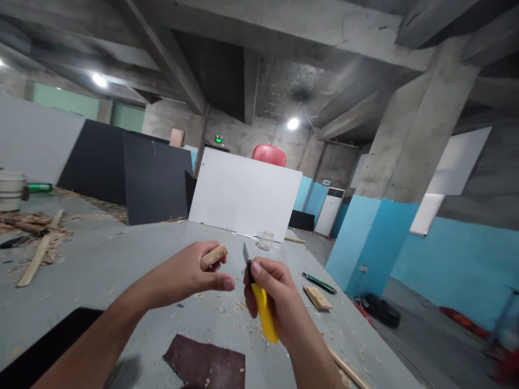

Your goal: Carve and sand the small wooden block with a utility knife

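Observation:
My left hand [190, 278] is curled around a short piece of wood [213, 258], its end poking out past the fingers, with the thumb stretched forward below it. In my right hand [273, 292] is a utility knife [265, 316] with a yellow and black handle, its blade pointing up and away. The blade is close to the wood but apart from it. Beneath the hands, wood shavings lie scattered on the grey table [154, 335]. A dark brown sheet [208, 362], which looks like sandpaper, lies at the near edge.
To the right lie a green and black cutter [319, 283], a small wooden block [318, 298] and a wooden stick [346, 367]. A glass jar [266, 241] stands before a white board [247, 192]. Wood strips [38, 259] and a white bucket [10, 192] are at left.

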A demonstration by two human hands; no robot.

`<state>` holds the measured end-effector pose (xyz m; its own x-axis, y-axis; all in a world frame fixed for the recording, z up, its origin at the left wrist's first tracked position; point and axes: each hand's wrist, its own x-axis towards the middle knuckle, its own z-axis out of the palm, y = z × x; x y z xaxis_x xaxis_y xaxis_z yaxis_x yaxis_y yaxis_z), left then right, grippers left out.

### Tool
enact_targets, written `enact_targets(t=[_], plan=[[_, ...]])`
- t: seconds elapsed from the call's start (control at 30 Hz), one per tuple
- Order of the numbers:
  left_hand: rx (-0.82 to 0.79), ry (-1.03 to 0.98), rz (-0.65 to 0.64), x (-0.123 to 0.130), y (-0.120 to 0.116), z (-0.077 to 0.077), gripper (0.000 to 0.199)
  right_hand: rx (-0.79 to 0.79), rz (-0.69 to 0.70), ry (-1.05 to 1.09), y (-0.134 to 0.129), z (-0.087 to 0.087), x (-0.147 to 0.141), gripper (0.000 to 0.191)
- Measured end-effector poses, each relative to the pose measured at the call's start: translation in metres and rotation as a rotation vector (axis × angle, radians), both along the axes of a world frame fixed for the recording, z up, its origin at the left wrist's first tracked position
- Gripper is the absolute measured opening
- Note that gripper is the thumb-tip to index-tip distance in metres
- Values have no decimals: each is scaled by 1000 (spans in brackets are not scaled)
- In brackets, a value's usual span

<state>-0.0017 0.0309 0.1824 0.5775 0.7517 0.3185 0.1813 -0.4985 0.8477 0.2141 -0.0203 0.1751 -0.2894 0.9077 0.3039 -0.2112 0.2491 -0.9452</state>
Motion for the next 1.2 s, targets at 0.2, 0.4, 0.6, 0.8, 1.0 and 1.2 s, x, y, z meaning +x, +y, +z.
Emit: enact_targets(t=[0.2,0.4,0.6,0.8,1.0,1.2], plan=[[-151,-85,-218,14,-14,-2,44,-132,174,55,-6,-5,-14,37],[-98,-55,-182,15,-20,-5,41,-192,260,42,1,-11,-11,38],[-16,12,-161,12,-23,-5,41,-216,340,-9,0,-11,-7,39],[38,86,-110,17,-34,2,42,-205,329,-75,-2,-6,0,38],[81,44,-25,31,-37,0,43,-154,234,31,3,-5,-1,40],[153,74,42,27,-24,-1,43,-156,22,71,11,-12,-15,45]])
